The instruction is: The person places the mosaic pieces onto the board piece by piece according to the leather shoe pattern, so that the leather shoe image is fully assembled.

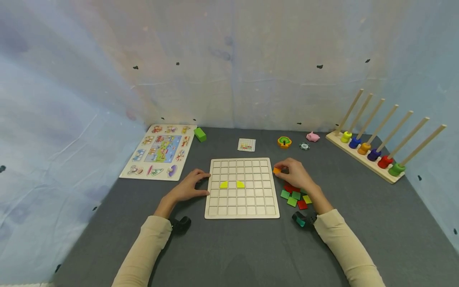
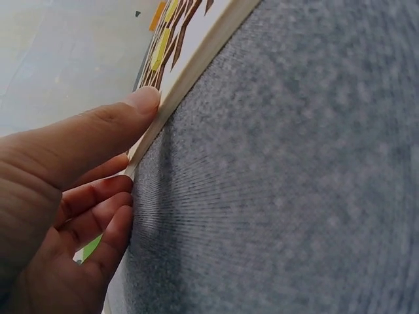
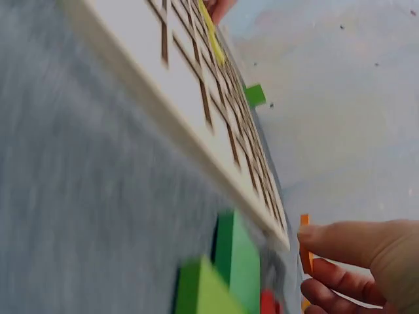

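A pale wooden grid board (image 1: 242, 202) lies in the middle of the table with two yellow tiles (image 1: 224, 185) on it. My left hand (image 1: 190, 185) rests at the board's left edge, thumb and index finger spread apart. In the left wrist view the thumb (image 2: 124, 121) touches the board's side. Just off the board's upper right edge, my right hand (image 1: 295, 173) pinches an orange tile (image 3: 305, 245) between thumb and fingers. Below that hand lies a loose pile of red, green and yellow tiles (image 1: 292, 202), partly hidden by the wrist.
Behind the board lies a small pattern card (image 1: 246, 144). A picture puzzle board (image 1: 157, 151) and a green block (image 1: 200, 134) are back left. Back right are a tree piece (image 1: 284, 142), a poker chip (image 1: 304, 146), a pink pig (image 1: 313, 136) and a peg stand with rings (image 1: 365, 155).
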The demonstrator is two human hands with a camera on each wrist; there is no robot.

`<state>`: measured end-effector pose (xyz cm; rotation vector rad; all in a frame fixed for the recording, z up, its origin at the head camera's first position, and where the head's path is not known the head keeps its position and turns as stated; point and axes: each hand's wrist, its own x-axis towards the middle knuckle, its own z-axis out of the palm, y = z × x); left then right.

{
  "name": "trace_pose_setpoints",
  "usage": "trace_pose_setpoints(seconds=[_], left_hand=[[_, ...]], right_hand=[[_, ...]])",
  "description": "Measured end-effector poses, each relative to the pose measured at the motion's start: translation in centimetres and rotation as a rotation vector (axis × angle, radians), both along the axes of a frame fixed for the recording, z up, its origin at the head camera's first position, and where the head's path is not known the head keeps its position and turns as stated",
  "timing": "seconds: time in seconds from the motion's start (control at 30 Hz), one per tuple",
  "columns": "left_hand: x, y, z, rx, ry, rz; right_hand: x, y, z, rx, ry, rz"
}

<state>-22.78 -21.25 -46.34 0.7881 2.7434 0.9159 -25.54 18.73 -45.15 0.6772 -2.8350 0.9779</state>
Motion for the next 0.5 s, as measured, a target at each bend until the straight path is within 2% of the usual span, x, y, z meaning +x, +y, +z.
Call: trace_pose_setpoints(seconds=[0.3, 0.5], left_hand=[[0.1, 0.0, 0.0, 0.001, 0.007, 0.003], [0.0, 0.0, -0.1, 0.011, 0.011, 0.003]], right_hand=[[0.6, -4.6, 0.0, -0.102, 0.01, 0.233], [1.4, -8.7, 0.0, -0.131, -0.006, 0.315]])
